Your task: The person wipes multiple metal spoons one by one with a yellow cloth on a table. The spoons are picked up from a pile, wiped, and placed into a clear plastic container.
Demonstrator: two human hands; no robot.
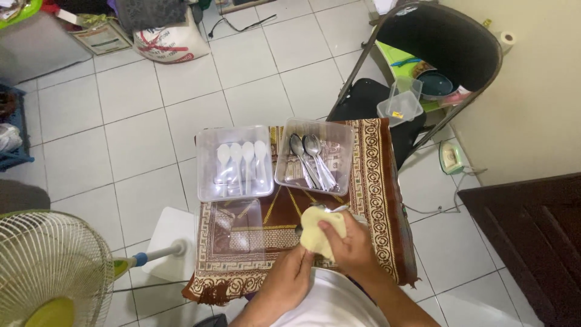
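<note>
Fingers of the right hand (351, 242) close around a pale yellow cloth (318, 233); the left hand (290, 278) grips a metal utensil beneath it, just below the clear plastic tray of metal spoons (315, 156).

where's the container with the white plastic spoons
In the head view, the clear container of white plastic spoons sits at the table's far left, overhanging the patterned cloth, directly left of the clear container of metal spoons.

Both forearms bare, no sleeves in view. No rings, watch or gloves on left hand (289, 280) or right hand (350, 247). White garment (330, 303), prob. a shirt, covers the torso at btm of frame; plain, no print visible.
</note>
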